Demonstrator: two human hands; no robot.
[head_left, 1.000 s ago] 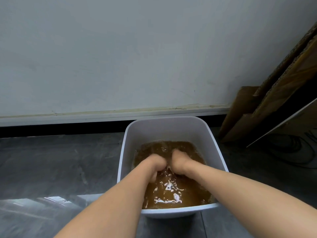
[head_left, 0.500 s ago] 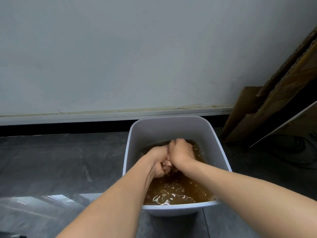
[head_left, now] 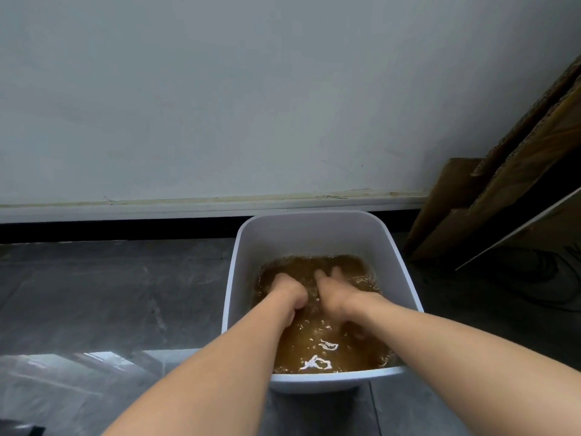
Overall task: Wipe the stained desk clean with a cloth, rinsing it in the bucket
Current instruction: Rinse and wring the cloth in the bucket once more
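My left hand [head_left: 287,292] and right hand [head_left: 334,294] sit in the bucket [head_left: 314,216] of brown water [head_left: 314,347]; fingers submerged, grip indeterminable.

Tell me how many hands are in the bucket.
2. Left hand sits left of centre in the brown water, right hand just beside it; both are partly submerged.
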